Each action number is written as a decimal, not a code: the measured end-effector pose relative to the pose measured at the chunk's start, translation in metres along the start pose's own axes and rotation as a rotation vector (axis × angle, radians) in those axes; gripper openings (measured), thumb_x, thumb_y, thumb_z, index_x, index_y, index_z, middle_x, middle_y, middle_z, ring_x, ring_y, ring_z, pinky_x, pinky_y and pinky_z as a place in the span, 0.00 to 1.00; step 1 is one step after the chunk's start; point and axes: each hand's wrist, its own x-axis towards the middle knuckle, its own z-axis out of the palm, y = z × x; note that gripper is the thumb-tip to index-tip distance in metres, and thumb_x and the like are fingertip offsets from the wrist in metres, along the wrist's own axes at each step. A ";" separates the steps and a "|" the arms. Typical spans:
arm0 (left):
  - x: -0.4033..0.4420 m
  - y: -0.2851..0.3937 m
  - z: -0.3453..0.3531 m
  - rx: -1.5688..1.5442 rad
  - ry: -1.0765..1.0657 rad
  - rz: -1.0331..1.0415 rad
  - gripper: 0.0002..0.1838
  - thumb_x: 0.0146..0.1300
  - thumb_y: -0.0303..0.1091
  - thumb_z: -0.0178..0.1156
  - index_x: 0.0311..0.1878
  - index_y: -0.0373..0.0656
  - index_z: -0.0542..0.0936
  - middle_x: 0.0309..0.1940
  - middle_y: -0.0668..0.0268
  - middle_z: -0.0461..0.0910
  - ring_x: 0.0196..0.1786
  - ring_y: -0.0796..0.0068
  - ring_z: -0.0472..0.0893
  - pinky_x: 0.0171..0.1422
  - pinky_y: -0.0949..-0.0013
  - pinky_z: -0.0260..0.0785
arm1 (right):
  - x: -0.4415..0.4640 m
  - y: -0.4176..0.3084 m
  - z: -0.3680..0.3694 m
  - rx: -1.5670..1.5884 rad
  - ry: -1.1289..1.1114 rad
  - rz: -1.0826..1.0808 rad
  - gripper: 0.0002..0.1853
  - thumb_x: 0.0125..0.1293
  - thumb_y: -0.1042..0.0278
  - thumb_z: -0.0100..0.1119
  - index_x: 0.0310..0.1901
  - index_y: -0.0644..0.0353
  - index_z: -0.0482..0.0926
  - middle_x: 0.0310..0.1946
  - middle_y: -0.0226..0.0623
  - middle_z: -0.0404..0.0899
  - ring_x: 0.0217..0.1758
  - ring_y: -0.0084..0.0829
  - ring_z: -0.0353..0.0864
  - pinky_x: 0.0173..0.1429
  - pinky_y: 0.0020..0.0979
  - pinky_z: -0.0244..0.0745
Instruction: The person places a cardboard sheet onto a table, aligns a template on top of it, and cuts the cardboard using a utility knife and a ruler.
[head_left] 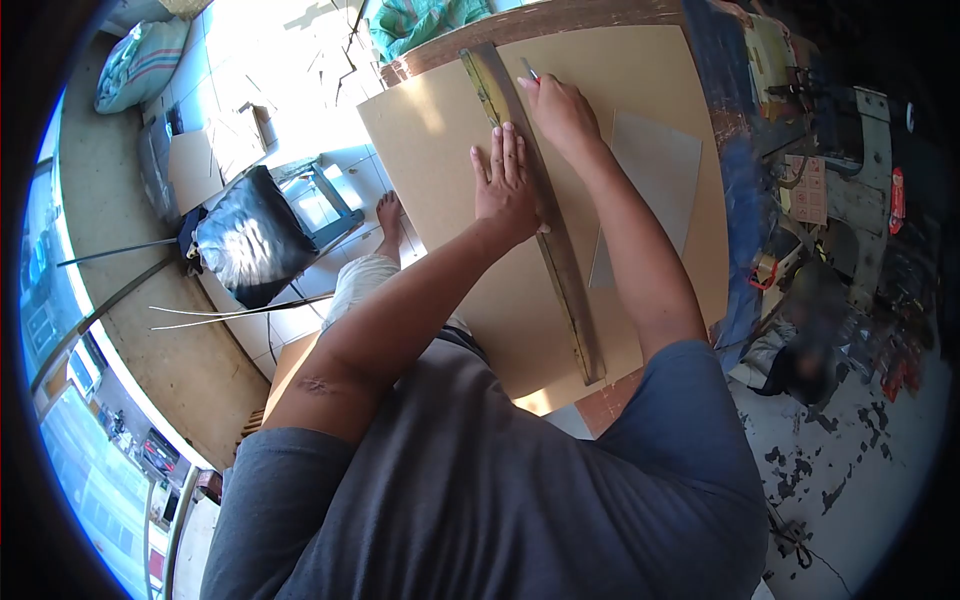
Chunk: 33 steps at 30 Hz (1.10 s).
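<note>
My left hand (508, 195) lies flat with its fingers spread, pressing on a long dark straightedge (567, 305) with a worn yellowish face. The straightedge runs lengthwise over a large brown cardboard sheet (630, 70). Just right of its far end, my right hand (562, 112) is closed around a cutter knife (531, 72). A thin metal tip and a bit of red handle show beyond the fingers; the rest is hidden in the fist. Under my right forearm rests a smaller grey board (655, 185), partly covered by the arm.
The sheet lies on a reddish-brown table (610, 400). Left of it, a shiny black cushion-like bundle (255, 235) sits near a blue-grey stool frame (335, 200). Green plastic (420, 25) lies beyond the far edge. Another person (800, 350) is at the right, among tools and clutter.
</note>
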 end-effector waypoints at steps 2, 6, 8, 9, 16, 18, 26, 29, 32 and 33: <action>0.001 0.000 0.002 -0.005 0.008 0.000 0.76 0.44 0.71 0.72 0.78 0.25 0.41 0.81 0.40 0.30 0.84 0.44 0.29 0.81 0.33 0.30 | 0.029 -0.017 0.003 -0.008 -0.009 -0.021 0.27 0.78 0.47 0.44 0.44 0.66 0.82 0.40 0.58 0.85 0.48 0.58 0.84 0.53 0.53 0.78; 0.001 -0.001 0.002 -0.023 0.015 0.000 0.76 0.44 0.71 0.72 0.78 0.25 0.41 0.81 0.40 0.30 0.84 0.44 0.30 0.81 0.34 0.30 | 0.051 -0.024 0.014 -0.025 -0.094 0.001 0.27 0.77 0.47 0.44 0.42 0.65 0.85 0.43 0.57 0.85 0.49 0.58 0.84 0.53 0.52 0.79; 0.002 -0.001 0.004 -0.033 0.027 -0.006 0.76 0.43 0.70 0.72 0.78 0.25 0.41 0.81 0.40 0.30 0.84 0.44 0.30 0.81 0.33 0.30 | 0.047 -0.028 0.012 -0.017 -0.082 -0.040 0.29 0.78 0.47 0.43 0.42 0.68 0.84 0.41 0.60 0.84 0.48 0.59 0.84 0.53 0.53 0.78; 0.003 -0.001 0.007 -0.041 0.035 -0.009 0.75 0.43 0.70 0.72 0.78 0.25 0.42 0.81 0.40 0.31 0.83 0.44 0.30 0.81 0.33 0.30 | 0.044 -0.030 0.011 -0.005 -0.071 -0.075 0.32 0.79 0.46 0.41 0.42 0.72 0.83 0.40 0.63 0.83 0.46 0.61 0.84 0.53 0.53 0.78; 0.002 0.001 0.010 -0.023 0.065 -0.012 0.75 0.43 0.70 0.72 0.78 0.25 0.42 0.81 0.40 0.31 0.83 0.43 0.30 0.81 0.33 0.30 | 0.044 -0.030 0.005 -0.010 -0.195 -0.002 0.26 0.76 0.47 0.47 0.46 0.65 0.85 0.45 0.59 0.84 0.51 0.59 0.83 0.56 0.52 0.78; 0.003 0.000 0.005 -0.015 0.025 -0.009 0.75 0.43 0.70 0.73 0.78 0.25 0.42 0.81 0.40 0.30 0.83 0.43 0.30 0.81 0.33 0.31 | 0.031 -0.025 0.005 -0.023 -0.174 -0.012 0.25 0.76 0.48 0.47 0.47 0.64 0.84 0.44 0.59 0.84 0.50 0.59 0.84 0.56 0.53 0.78; 0.001 0.001 0.003 -0.021 0.016 -0.022 0.74 0.44 0.68 0.73 0.79 0.27 0.42 0.81 0.41 0.30 0.84 0.45 0.30 0.81 0.34 0.29 | -0.081 0.035 0.012 -0.037 -0.184 -0.067 0.24 0.77 0.49 0.47 0.42 0.64 0.82 0.39 0.59 0.84 0.44 0.61 0.84 0.49 0.54 0.79; 0.003 0.000 0.011 -0.003 0.066 -0.023 0.76 0.42 0.69 0.74 0.79 0.27 0.42 0.81 0.41 0.30 0.84 0.45 0.31 0.81 0.33 0.30 | -0.119 0.050 0.013 -0.044 -0.214 -0.010 0.24 0.77 0.48 0.47 0.41 0.65 0.80 0.35 0.59 0.83 0.42 0.61 0.83 0.47 0.55 0.78; 0.001 0.002 0.009 -0.015 0.076 -0.022 0.75 0.42 0.68 0.74 0.79 0.28 0.43 0.81 0.42 0.31 0.84 0.47 0.31 0.82 0.35 0.29 | -0.162 0.068 0.014 -0.044 -0.266 0.054 0.24 0.77 0.47 0.47 0.42 0.65 0.79 0.34 0.59 0.83 0.41 0.61 0.83 0.46 0.56 0.78; 0.000 0.003 0.005 -0.027 0.053 -0.024 0.76 0.42 0.69 0.74 0.79 0.27 0.42 0.81 0.42 0.30 0.84 0.47 0.31 0.82 0.35 0.29 | -0.177 0.073 0.014 -0.044 -0.281 0.062 0.25 0.78 0.47 0.47 0.42 0.65 0.79 0.34 0.59 0.83 0.41 0.61 0.83 0.46 0.56 0.78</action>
